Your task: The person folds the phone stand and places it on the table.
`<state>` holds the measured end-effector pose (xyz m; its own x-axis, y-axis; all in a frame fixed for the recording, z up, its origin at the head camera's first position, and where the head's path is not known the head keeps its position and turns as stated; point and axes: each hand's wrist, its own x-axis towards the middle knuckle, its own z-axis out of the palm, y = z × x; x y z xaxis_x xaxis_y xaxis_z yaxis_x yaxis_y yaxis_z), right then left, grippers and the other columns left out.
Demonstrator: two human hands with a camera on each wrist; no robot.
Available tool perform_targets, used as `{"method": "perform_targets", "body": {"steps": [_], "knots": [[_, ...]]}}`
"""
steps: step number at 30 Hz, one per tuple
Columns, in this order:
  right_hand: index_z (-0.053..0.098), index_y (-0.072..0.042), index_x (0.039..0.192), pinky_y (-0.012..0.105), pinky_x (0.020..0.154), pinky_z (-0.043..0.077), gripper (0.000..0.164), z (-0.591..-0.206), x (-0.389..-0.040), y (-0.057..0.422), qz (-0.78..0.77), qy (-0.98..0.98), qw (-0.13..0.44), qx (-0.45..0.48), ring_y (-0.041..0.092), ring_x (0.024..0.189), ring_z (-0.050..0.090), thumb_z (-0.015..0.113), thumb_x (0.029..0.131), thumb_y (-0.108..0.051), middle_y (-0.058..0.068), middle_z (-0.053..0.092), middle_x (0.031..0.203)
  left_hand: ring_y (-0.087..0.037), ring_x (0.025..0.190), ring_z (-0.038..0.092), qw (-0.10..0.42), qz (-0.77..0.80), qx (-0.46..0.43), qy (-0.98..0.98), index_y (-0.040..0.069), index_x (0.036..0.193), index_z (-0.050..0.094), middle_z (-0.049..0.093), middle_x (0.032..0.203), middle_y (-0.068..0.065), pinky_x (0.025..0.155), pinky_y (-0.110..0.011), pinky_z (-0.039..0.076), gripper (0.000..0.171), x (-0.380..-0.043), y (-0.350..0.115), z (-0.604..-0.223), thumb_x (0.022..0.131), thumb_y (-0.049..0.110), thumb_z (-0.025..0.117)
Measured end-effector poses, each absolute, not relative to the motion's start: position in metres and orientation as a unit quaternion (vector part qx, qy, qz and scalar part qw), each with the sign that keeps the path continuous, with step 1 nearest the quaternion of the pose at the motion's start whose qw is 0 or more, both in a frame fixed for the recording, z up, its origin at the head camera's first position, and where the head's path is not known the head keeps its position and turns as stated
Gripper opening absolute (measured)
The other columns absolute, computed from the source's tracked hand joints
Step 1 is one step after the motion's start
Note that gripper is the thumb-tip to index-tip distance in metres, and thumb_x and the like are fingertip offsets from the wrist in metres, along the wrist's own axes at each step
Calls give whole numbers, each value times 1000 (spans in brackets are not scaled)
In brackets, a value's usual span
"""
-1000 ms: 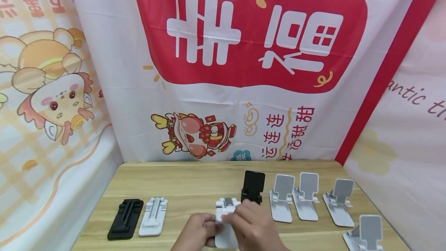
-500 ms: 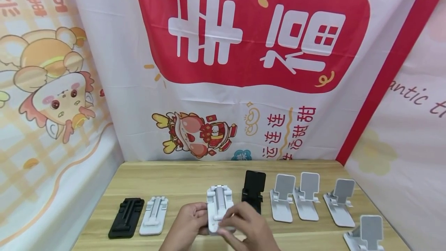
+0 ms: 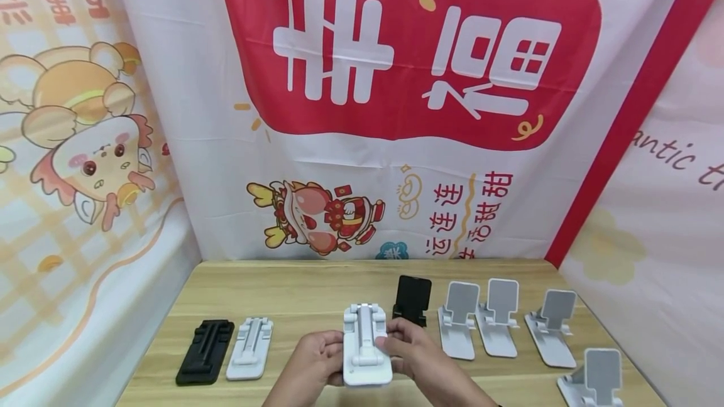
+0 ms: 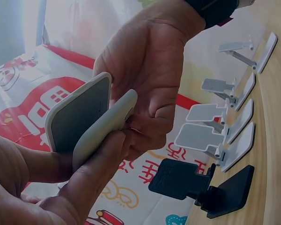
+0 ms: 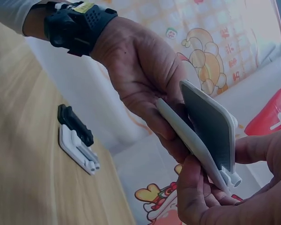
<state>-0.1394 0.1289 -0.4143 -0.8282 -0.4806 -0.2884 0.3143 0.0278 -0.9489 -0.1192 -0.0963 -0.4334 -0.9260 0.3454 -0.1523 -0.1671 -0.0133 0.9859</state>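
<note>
A white phone stand (image 3: 366, 358) is held above the table between both hands, its hinged arm facing the head camera. My left hand (image 3: 318, 357) grips its left edge. At the right edge, my right hand (image 3: 417, 357) pinches it with the thumb on the front. In the left wrist view, the stand's grey-padded plate (image 4: 79, 119) and its white base (image 4: 105, 129) lie close together with a narrow gap. The right wrist view also shows this gap between the padded plate (image 5: 208, 126) and the base (image 5: 189, 140).
To the left on the wooden table (image 3: 305, 294) lie a folded black stand (image 3: 205, 353) and a folded white stand (image 3: 250, 349). On the right, a black stand (image 3: 413, 297) and several white ones (image 3: 460, 319) stand unfolded. A printed cloth (image 3: 339, 162) hangs behind.
The stand has turned and come up, so its hinged arm now shows. My right hand has moved from its front to its right edge, while my left hand keeps hold.
</note>
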Motion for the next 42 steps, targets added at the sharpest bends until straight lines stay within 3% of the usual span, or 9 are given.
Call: {"method": "perform_targets", "body": {"steps": [6, 11, 14, 18, 26, 33, 35, 38, 42], "knots": [[41, 11, 139, 32, 86, 60, 49, -414, -140, 130, -698, 651, 291, -67, 16, 101, 61, 56, 105, -21, 11, 59, 116, -20, 100, 74, 225, 740, 65, 630, -23, 138, 45, 70, 123, -24, 86, -35, 64, 44, -121, -102, -432, 106, 8, 46], [43, 10, 137, 32, 85, 59, 48, -412, -139, 130, -695, 655, 291, -66, 18, 99, 60, 58, 104, -21, 11, 59, 114, -16, 93, 75, 236, 770, 68, 588, -23, 133, 49, 75, 105, -12, 84, -33, 64, 46, -121, -106, -431, 109, 15, 39], [44, 9, 138, 33, 85, 60, 48, -412, -140, 129, -692, 658, 290, -62, 18, 99, 61, 59, 103, -20, 11, 59, 115, -16, 92, 76, 236, 765, 55, 597, -20, 132, 52, 76, 104, -12, 83, -34, 64, 49, -122, -106, -430, 108, 22, 45], [44, 9, 137, 32, 83, 60, 46, -414, -141, 127, -687, 667, 284, -57, 17, 97, 61, 59, 103, -18, 10, 60, 113, -19, 96, 75, 238, 741, 27, 627, -20, 137, 48, 74, 116, -18, 85, -37, 64, 53, -122, -105, -428, 105, 22, 57], [50, 5, 127, 30, 77, 60, 37, -415, -141, 124, -672, 687, 271, -46, 15, 86, 64, 64, 98, -12, 7, 62, 103, -20, 96, 76, 214, 722, 51, 656, -24, 136, 46, 73, 117, -25, 81, -35, 64, 48, -120, -105, -431, 104, 11, 57], [49, 5, 122, 32, 77, 63, 35, -418, -141, 119, -680, 685, 259, -38, 15, 84, 67, 66, 95, -8, 8, 62, 99, -20, 94, 72, 131, 633, 33, 763, -10, 132, 58, 74, 109, -13, 78, -36, 63, 45, -120, -102, -426, 103, 25, 61], [48, 5, 122, 32, 77, 63, 34, -419, -140, 117, -683, 683, 255, -37, 15, 84, 67, 66, 95, -5, 8, 61, 98, -18, 96, 67, 110, 565, 20, 818, -4, 131, 62, 70, 111, -7, 78, -35, 60, 54, -119, -96, -421, 101, 40, 63], [48, 5, 120, 31, 76, 63, 34, -421, -140, 115, -684, 684, 250, -37, 15, 84, 67, 67, 94, -5, 7, 60, 96, -18, 100, 55, 113, 463, 14, 879, 2, 137, 59, 57, 116, -5, 83, -38, 54, 76, -115, -85, -413, 89, 60, 71], [48, 3, 116, 30, 75, 62, 35, -421, -140, 111, -676, 696, 241, -34, 14, 84, 65, 71, 92, -9, 6, 60, 95, -22, 103, 46, 109, 377, 20, 919, 0, 141, 52, 46, 116, -7, 83, -36, 46, 96, -109, -74, -407, 76, 65, 80]]}}
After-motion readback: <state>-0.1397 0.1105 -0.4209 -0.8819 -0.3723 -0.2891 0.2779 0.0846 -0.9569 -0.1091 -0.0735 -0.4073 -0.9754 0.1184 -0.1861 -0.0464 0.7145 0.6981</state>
